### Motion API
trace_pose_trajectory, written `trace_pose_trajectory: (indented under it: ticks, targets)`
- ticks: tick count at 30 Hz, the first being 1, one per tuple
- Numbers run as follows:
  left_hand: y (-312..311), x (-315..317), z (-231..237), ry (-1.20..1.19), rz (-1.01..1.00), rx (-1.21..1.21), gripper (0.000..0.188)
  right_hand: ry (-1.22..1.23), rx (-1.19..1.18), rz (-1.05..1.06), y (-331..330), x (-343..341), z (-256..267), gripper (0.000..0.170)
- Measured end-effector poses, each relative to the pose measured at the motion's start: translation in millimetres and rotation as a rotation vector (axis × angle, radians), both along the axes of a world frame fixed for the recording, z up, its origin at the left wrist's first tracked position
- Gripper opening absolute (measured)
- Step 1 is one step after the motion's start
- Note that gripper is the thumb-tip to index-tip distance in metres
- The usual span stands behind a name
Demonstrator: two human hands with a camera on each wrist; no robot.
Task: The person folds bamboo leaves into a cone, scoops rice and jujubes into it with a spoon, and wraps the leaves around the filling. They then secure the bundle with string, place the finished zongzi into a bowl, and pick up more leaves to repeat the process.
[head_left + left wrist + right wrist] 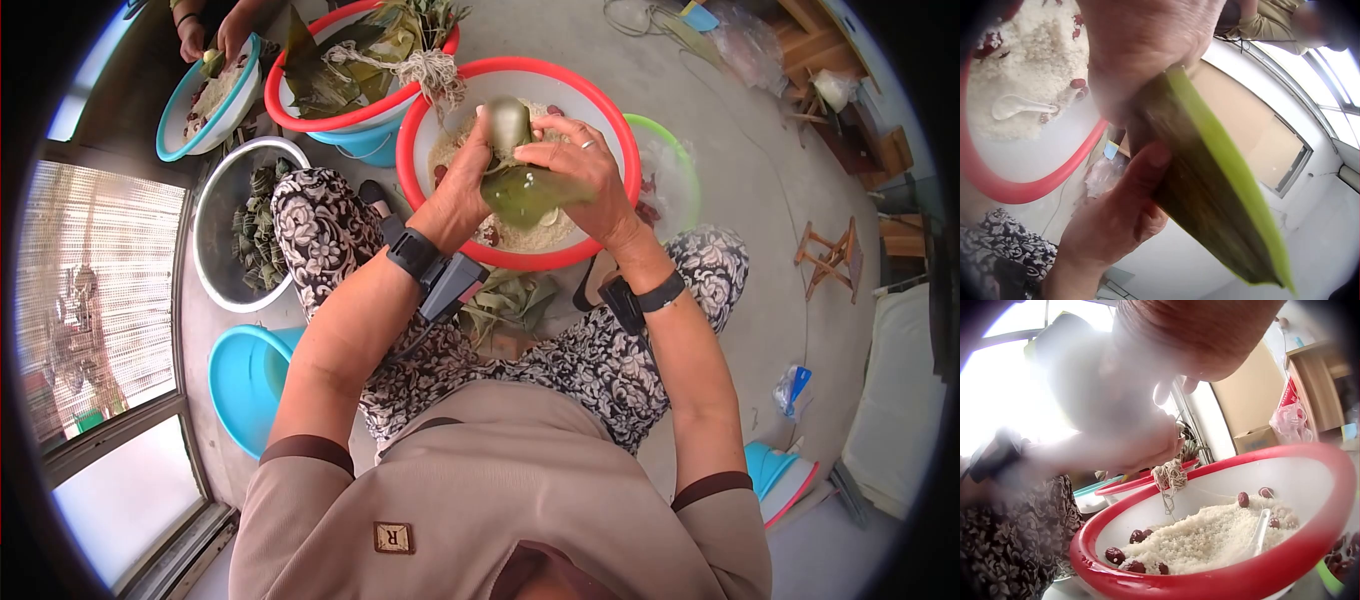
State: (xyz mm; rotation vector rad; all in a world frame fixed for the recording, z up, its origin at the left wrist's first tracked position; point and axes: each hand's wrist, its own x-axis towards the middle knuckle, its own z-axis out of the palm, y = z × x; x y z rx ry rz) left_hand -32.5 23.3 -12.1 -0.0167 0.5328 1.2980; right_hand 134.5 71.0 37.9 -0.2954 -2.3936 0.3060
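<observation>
Both hands are raised above a red-rimmed basin (411,150) of white rice and dark red dates. The left hand (462,185) grips a folded green leaf (510,125) from its left side, thumb up. On the other side the right hand (590,180) curls its fingers round the same leaf, whose loose end hangs toward the person. In the left wrist view the leaf (1210,187) stretches long between the hands. A white spoon (1260,532) lies in the rice (1200,540). What the leaf holds inside is hidden.
A second red-rimmed basin (275,85) holds leaves and string (430,75). Left stand a metal bowl of wrapped bundles (262,230) and a blue bucket (235,385). Another person's hands (230,38) work over a blue-rimmed basin (170,145). Leaves (510,300) lie between the legs.
</observation>
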Motion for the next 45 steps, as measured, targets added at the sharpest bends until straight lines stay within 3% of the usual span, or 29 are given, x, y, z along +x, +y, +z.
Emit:
trace_pose_trajectory:
  ticks: [3, 9, 14, 21, 26, 33, 41, 45]
  targets:
    - [2, 1, -13, -0.138, 0.044, 0.100, 0.055, 0.072, -0.149, -0.011, -2, 1, -5, 0.019]
    - [-3, 14, 7, -0.071, 0.142, 0.037, 0.047, 0.143, -0.283, -0.146, -6, -2, -11, 0.024]
    - [0, 17, -1, 0.033, 0.119, 0.204, 0.049, 0.129, -0.408, -0.287, -7, -4, -10, 0.021]
    - [2, 20, 2, 0.151, 0.119, 0.246, 0.047, 0.223, -0.428, -0.251, 0, -10, -10, 0.020]
    - [-1, 23, 15, 0.153, 0.132, 0.301, 0.046, 0.404, -0.760, -0.198, 4, -14, -14, 0.023]
    - [0, 22, 12, 0.204, 0.136, 0.297, 0.038, 0.377, -0.777, -0.222, 8, -15, -16, 0.027]
    - [-1, 26, 14, 0.297, 0.132, 0.282, 0.031, 0.381, -1.052, -0.261, 9, -14, -9, 0.029]
    - [-2, 27, 14, 0.304, 0.132, 0.266, 0.031, 0.414, -1.060, -0.282, 12, -15, -13, 0.033]
